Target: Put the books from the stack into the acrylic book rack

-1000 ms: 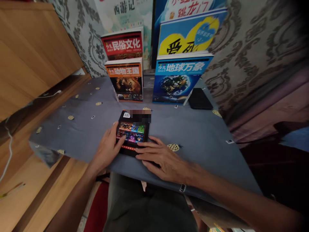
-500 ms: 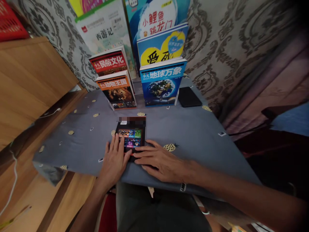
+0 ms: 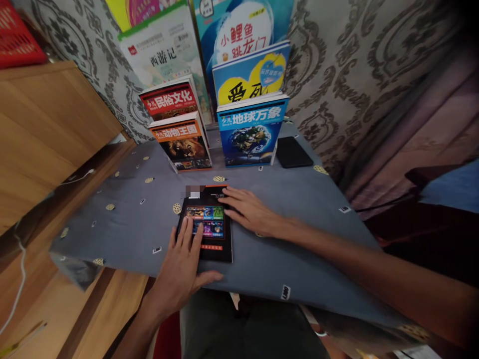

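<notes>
A black book (image 3: 215, 253) with rows of small coloured pictures on its cover lies flat near the front edge of the cloth-covered table. My left hand (image 3: 182, 264) rests on its left side, fingers spread over the cover and thumb reaching past the lower edge. At the book's upper right corner, my right hand (image 3: 254, 209) lies with fingers stretched out over the cover. Neither hand is closed round anything. Behind the book stand an orange book with a lion (image 3: 186, 148) and a blue book with a globe (image 3: 250, 137).
More upright books, such as a red one (image 3: 172, 99) and a yellow-and-blue one (image 3: 239, 82), stand in rows toward the wall. A black flat tablet-like object (image 3: 294, 152) lies to their right. A wooden cabinet (image 3: 56, 119) is at the left, with a red basket (image 3: 18, 35) on top.
My right hand has moved up from the book's lower edge to its upper right corner. My left hand has shifted slightly down, its thumb now spread. More of the cover shows.
</notes>
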`<state>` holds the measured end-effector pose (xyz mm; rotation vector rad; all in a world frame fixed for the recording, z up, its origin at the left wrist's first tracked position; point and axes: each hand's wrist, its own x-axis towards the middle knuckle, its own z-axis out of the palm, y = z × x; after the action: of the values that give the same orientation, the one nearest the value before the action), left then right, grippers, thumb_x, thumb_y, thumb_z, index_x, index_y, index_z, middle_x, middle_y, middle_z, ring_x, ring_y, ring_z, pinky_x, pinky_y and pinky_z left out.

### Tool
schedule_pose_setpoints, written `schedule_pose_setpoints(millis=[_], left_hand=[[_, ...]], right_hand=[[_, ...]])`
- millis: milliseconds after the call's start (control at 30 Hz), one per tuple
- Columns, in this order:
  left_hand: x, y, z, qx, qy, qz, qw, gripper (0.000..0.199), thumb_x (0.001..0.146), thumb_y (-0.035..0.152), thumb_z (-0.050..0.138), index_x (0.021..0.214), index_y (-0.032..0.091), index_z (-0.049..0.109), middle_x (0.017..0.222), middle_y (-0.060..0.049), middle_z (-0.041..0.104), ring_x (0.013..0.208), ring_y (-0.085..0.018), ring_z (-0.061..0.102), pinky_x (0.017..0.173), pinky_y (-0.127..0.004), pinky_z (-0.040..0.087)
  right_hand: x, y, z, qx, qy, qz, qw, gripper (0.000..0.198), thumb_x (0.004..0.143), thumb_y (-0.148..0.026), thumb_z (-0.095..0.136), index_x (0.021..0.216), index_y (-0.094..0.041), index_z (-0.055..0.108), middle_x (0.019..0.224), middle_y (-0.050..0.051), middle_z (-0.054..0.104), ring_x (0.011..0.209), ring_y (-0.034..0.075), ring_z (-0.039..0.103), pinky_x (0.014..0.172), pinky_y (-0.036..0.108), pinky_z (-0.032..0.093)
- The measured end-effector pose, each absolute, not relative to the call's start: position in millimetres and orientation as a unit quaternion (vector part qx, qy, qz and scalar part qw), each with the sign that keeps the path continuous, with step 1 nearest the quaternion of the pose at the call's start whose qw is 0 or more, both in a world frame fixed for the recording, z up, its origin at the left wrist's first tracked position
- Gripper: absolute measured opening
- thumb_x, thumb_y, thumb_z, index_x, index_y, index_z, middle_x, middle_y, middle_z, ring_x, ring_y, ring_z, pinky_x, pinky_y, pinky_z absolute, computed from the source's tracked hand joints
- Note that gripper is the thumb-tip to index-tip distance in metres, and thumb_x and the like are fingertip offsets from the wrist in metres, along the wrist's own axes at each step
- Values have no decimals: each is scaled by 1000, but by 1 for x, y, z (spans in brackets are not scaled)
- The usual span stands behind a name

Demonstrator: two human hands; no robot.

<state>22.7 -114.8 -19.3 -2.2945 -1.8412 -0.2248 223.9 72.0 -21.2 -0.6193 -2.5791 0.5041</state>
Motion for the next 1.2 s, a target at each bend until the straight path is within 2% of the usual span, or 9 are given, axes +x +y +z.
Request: schedule_pose_setpoints(millis=[133, 200, 367, 467, 733, 900, 1033, 1133, 1200], left_hand=[[28, -127, -20, -788, -606, -73, 81, 124, 71, 88, 48, 160, 14, 2, 163, -30, 18, 152, -42, 18, 113, -68, 31], [31, -135, -21, -787, -608, -63, 84, 123, 73, 83, 56, 160, 13, 5, 163, -29, 18, 152, -42, 18, 114, -67, 32], [35, -154, -21, -775, -621, -56, 102, 89, 90, 32, 64, 160, 18, 11, 162, -23, 26, 151, -36, 25, 115, -63, 36], [26, -161, -15, -786, -607, -81, 89, 81, 91, 18, 57, 160, 23, 15, 161, -17, 34, 148, -32, 34, 113, -58, 42], [-2, -158, 17, -733, -594, -330, -16, 41, 98, 37, 53, 139, 34, 55, 134, -7, 67, 125, -26, 63, 104, -48, 55], [-4, -156, 37, -629, -634, -448, -33, 22, 96, 33, 57, 109, 29, 73, 110, -3, 78, 101, -22, 74, 86, -34, 62], [-18, -139, 48, -584, -654, -476, 64, 13, 89, 30, 64, 91, 24, 76, 85, 0, 78, 76, -18, 73, 65, -26, 56], [-35, -116, 58, -533, -663, -497, 173, 14, 82, 32, 68, 74, 21, 70, 60, 5, 65, 51, -12, 55, 50, -22, 43], [-44, -98, 66, -517, -669, -497, 196, 18, 81, 36, 66, 71, 21, 65, 55, 6, 57, 49, -11, 47, 49, -23, 39]], right_hand=[[221, 85, -24, -237, -929, 168, 231, 40, 101, -34, 44, 134, -17, 61, 147, 17, 54, 140, 29, 47, 113, 57, 39], [222, 82, -23, -226, -928, 164, 246, 39, 101, -35, 45, 130, -17, 64, 142, 16, 59, 134, 29, 52, 110, 56, 42], [228, 68, -13, -212, -924, 174, 265, 37, 101, -37, 44, 111, -16, 73, 101, 14, 70, 98, 28, 63, 90, 50, 53], [230, 62, -6, -212, -920, 198, 263, 41, 102, -40, 41, 100, -16, 75, 92, 12, 68, 90, 26, 62, 85, 46, 54], [233, 60, 7, -144, -846, 390, 334, 54, 104, -53, 30, 106, -23, 75, 112, 9, 73, 106, 23, 67, 98, 44, 52], [236, 62, 9, -128, -801, 463, 357, 44, 93, -61, 54, 109, -25, 73, 114, 8, 74, 109, 25, 69, 95, 41, 55], [232, 55, 9, -180, -805, 428, 370, 31, 92, -48, 62, 110, -25, 73, 106, 6, 77, 97, 22, 72, 83, 35, 60], [230, 46, 16, -197, -809, 395, 388, 25, 94, -40, 59, 101, -23, 76, 96, 4, 78, 85, 19, 73, 77, 30, 59], [230, 40, 23, -202, -805, 397, 391, 24, 93, -39, 59, 92, -23, 76, 85, 2, 77, 77, 18, 71, 72, 28, 58]])
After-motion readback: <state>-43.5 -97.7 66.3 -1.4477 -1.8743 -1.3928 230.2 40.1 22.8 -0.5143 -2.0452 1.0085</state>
